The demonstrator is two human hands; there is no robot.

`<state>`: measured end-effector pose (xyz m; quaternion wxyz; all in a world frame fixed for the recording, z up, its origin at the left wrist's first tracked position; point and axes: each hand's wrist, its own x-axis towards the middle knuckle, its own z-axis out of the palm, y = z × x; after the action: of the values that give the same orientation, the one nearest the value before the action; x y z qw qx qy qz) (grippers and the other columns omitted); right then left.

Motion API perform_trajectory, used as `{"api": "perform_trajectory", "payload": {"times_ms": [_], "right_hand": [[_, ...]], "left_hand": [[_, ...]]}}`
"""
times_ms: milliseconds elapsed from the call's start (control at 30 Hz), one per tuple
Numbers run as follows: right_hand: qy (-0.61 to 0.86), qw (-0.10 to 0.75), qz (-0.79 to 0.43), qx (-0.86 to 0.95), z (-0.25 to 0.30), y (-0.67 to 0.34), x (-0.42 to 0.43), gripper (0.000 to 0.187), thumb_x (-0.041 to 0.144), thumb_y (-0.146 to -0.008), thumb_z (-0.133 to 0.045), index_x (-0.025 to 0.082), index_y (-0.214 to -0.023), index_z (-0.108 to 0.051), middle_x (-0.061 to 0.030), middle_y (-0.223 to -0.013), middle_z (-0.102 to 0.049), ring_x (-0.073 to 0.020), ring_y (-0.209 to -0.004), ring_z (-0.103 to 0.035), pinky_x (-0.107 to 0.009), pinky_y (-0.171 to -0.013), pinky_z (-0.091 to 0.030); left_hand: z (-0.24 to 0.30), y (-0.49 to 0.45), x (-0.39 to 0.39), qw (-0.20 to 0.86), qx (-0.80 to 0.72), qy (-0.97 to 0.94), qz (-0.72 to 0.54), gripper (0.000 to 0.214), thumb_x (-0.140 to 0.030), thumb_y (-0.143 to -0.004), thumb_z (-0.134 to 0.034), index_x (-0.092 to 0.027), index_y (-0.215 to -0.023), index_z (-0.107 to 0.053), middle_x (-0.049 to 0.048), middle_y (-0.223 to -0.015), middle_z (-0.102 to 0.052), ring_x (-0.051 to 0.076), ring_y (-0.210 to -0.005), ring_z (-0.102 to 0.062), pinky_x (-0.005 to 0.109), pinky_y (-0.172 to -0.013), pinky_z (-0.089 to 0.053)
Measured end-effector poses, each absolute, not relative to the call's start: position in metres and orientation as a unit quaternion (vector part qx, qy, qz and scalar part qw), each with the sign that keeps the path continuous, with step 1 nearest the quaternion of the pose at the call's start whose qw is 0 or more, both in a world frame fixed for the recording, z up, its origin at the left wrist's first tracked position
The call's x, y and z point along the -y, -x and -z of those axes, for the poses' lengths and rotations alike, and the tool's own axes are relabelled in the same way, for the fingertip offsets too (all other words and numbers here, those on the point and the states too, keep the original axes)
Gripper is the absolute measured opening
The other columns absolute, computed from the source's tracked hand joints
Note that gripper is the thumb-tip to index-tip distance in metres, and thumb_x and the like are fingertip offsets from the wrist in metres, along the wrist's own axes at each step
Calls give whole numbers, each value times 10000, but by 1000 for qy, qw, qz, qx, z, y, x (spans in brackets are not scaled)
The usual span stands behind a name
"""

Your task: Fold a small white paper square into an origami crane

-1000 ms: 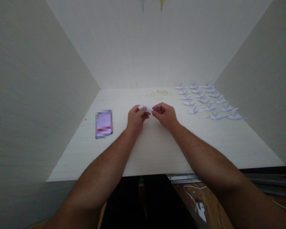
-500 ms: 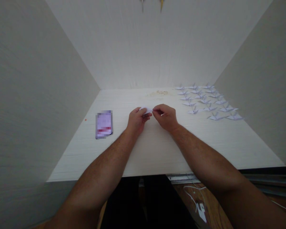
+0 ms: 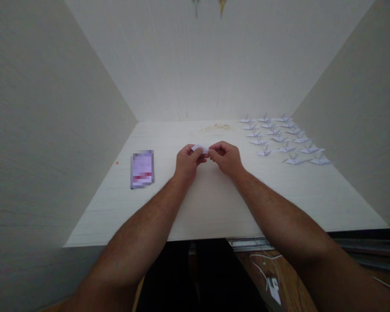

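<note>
Between my hands, above the middle of the white table (image 3: 208, 208), is a small folded piece of white paper (image 3: 198, 147). My left hand (image 3: 187, 162) grips it, with the thumb lying on top and the fingers beneath. From the other side, my right hand (image 3: 225, 157) pinches the paper's right tip between thumb and forefinger. Parts of the paper are hidden by my fingers. To the right, several folded paper cranes (image 3: 286, 148) stand in rows on the table.
A purple, blurred-out flat object (image 3: 142, 169) lies on the left of the table. Pale walls (image 3: 211, 65) enclose the back and sides. Brownish marks (image 3: 219, 127) show near the back edge. Below the table, a white power strip (image 3: 273, 291) and cables lie on the wooden floor.
The paper has tilted slightly in my hands, and my left thumb has slid a little to the right along it. The cranes and the purple object stay put.
</note>
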<state>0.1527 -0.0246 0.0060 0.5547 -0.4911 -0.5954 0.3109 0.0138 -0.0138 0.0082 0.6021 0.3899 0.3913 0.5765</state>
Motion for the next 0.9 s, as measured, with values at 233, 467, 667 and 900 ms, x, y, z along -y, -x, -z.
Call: {"api": "perform_trajectory", "payload": {"times_ms": [233, 467, 667, 900], "right_hand": [[518, 533, -319, 588, -10, -152, 26, 139, 306, -758, -659, 182, -701, -636, 7, -577, -650, -113, -519, -573, -244, -524, -443], [518, 532, -306, 596, -9, -152, 25, 150, 306, -762, -630, 189, -676, -595, 24, -545, -599, -108, -502, -518, -243, -506, -393], [506, 527, -310, 608, -6, -154, 23, 145, 319, -746, -629, 191, -682, -602, 23, -575, -585, -106, -527, -492, -246, -521, -384], [511, 522, -291, 618, -5, -153, 23, 146, 314, -758, -603, 201, -667, -589, 34, -564, -550, -109, -524, -468, -250, -521, -370]], "left_hand": [[-5, -14, 12, 581, -394, -406, -585, 274, -302, -670, -771, -156, -795, -577, 5, -700, -650, 119, -610, -648, 216, -533, -466], [-5, -15, 13, 562, -405, -413, -592, 233, -280, -658, -747, -152, -772, -589, -6, -649, -630, 98, -562, -599, 206, -496, -407], [-2, -13, 11, 548, -402, -454, -577, 213, -300, -682, -733, -159, -763, -596, -21, -612, -599, 83, -519, -535, 210, -473, -369], [-3, -15, 12, 537, -390, -481, -573, 157, -266, -715, -697, -173, -709, -571, -54, -519, -502, 64, -455, -412, 216, -444, -299]]}}
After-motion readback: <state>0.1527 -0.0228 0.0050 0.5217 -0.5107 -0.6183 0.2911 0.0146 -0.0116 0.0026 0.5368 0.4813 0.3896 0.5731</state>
